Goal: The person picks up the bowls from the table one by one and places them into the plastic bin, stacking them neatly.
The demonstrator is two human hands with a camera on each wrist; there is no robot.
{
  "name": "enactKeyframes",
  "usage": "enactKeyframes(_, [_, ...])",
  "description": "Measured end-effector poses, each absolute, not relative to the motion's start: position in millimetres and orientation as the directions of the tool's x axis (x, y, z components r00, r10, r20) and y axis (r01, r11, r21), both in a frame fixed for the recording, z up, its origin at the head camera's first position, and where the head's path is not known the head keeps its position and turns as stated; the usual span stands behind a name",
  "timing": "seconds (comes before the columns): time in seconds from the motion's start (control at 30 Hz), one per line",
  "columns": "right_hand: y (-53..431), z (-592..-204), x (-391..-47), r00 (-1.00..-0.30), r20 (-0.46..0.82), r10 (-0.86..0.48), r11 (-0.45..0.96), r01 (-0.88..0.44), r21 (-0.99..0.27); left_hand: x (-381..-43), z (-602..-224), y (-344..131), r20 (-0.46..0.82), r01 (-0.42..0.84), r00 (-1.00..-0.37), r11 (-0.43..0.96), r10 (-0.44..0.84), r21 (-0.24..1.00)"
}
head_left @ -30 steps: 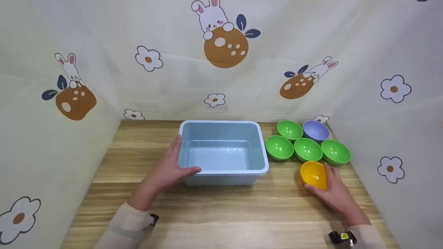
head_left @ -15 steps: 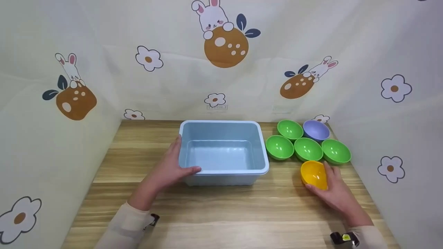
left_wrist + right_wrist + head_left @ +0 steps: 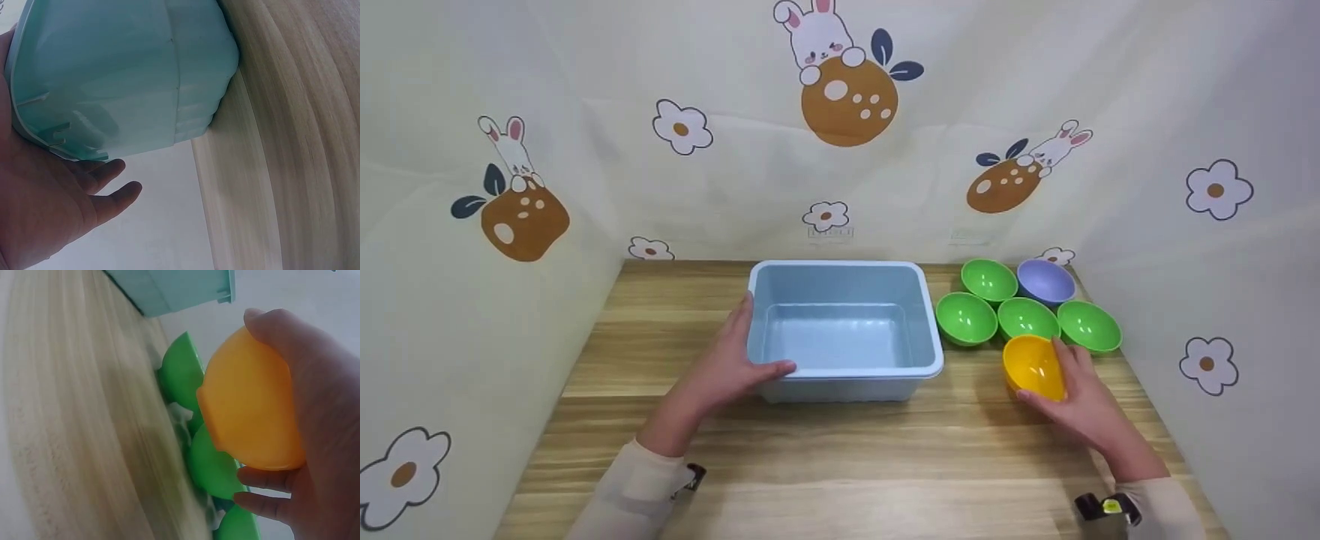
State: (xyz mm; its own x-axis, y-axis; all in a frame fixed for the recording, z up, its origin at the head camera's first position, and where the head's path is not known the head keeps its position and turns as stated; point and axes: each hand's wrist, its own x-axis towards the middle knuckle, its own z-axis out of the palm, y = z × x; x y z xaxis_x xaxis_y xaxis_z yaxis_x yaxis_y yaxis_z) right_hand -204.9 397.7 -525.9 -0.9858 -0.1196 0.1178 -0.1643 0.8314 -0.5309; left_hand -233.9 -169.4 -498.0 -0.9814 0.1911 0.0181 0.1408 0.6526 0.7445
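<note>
One wood-grain surface [image 3: 870, 465] runs back to a pale, printed fabric backdrop [image 3: 720, 187], which rises on three sides of it. Over the surface there are six bowls in all. One is a yellow bowl [image 3: 1030, 367], tilted and held clear of the wood in front of the middle green one; the right hand [image 3: 1084, 409] grasps it, thumb on the near side and fingers round the right. Just behind stand four green bowls [image 3: 966, 321], three in a row and one further back, and one lilac bowl [image 3: 1045, 283] beside that rear one. To their left, just beside the nearest green bowl, is one light-blue rectangular bin [image 3: 840, 388]. The left hand [image 3: 720, 367] grips its front left corner, thumb over the front rim, fingers along the left side. Two pale sleeves [image 3: 622, 484] reach in from below, with one dark wrist device [image 3: 1108, 508] at each cuff. Around all this, the backdrop carries three rabbits [image 3: 819, 41], each with one orange fruit [image 3: 850, 101], and several white flowers [image 3: 682, 127].
</note>
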Motion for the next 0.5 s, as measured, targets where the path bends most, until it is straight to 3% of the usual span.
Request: enactKeyframes(0.5, [376.6,-505.3,-214.6,-0.965,0.192,-0.176,0.82,-0.252,-0.514,-234.3,-499.7,-170.4,0.031,0.146,-0.981,0.629,0.191,0.764])
